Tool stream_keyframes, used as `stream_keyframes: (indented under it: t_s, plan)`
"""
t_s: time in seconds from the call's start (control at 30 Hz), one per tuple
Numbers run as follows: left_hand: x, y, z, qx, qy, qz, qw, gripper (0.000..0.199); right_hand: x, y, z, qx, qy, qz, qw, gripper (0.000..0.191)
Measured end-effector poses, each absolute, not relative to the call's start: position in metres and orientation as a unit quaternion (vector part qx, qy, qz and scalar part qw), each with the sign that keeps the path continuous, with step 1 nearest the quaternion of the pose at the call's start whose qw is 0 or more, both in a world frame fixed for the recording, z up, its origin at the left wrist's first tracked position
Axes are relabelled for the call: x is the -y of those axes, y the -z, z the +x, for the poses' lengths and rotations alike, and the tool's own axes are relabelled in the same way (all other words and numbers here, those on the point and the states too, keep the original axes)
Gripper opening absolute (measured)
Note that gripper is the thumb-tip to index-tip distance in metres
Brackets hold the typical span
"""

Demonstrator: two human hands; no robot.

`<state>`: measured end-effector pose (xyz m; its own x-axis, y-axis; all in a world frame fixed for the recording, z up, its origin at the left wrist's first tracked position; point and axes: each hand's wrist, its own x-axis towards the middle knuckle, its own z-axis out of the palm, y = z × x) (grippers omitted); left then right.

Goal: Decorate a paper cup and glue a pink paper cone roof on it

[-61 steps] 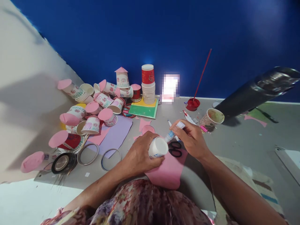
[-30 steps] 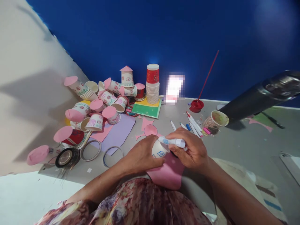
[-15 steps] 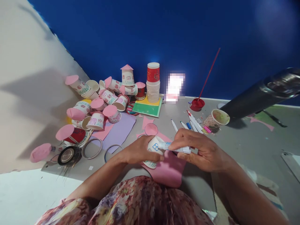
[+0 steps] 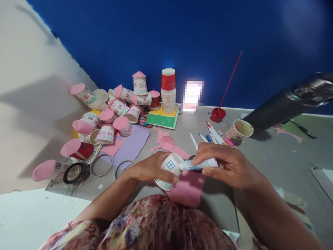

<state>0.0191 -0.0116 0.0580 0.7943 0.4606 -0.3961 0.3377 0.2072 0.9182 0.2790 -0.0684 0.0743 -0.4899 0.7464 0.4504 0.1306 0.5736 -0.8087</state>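
My left hand (image 4: 153, 167) is wrapped round a white paper cup (image 4: 173, 164) that lies tilted, its base turned up and to the right. A blue window is drawn on the cup's side, with green strokes near its rim. In my right hand (image 4: 226, 163) is a white glue stick (image 4: 200, 164) with blue lettering, pinched between thumb and fingers. Its tip meets the edge of the cup's base. Under the cup lies a pink paper sheet (image 4: 186, 192). Just beyond my hands rests a pink paper circle (image 4: 167, 143).
Decorated cups with pink paper tops (image 4: 106, 133) crowd the left, near tape rolls (image 4: 102, 165) and purple paper (image 4: 135, 142). Stacked cups (image 4: 168, 100) stand at the back. Markers (image 4: 214, 133), a patterned cup (image 4: 238, 132), a red pot (image 4: 217, 115) and a dark cylinder (image 4: 278, 104) are rightward.
The glue stick has shifted right, off the cup's drawn side to the edge of its base. The cup has turned slightly, showing more of the blue window.
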Motion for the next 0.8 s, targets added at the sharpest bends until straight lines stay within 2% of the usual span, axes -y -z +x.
stream_keyframes:
  t_s: [0.1, 0.23, 0.33, 0.57, 0.8]
  plan:
    - [0.016, -0.060, 0.024, -0.335, -0.032, 0.671, 0.660, 0.041, 0.068, -0.073, 0.274, 0.778, -0.359, -0.295, 0.422, 0.016]
    - [0.026, -0.065, 0.030, -0.384, -0.043, 0.766, 0.515, 0.033, 0.068, -0.076, 0.270, 0.780, -0.335, -0.344, 0.402, 0.012]
    - [0.033, -0.069, 0.032, -0.389, -0.048, 0.806, 0.444, 0.033, 0.067, -0.080, 0.269, 0.769, -0.338, -0.371, 0.397, 0.010]
    - [0.037, -0.071, 0.028, -0.353, -0.088, 0.827, 0.429, 0.038, 0.064, -0.080, 0.271, 0.713, -0.347, -0.476, 0.379, 0.016]
    - [0.032, -0.064, 0.028, -0.410, -0.164, 0.808, 0.391, 0.037, 0.068, -0.083, 0.272, 0.701, -0.363, -0.486, 0.376, 0.019]
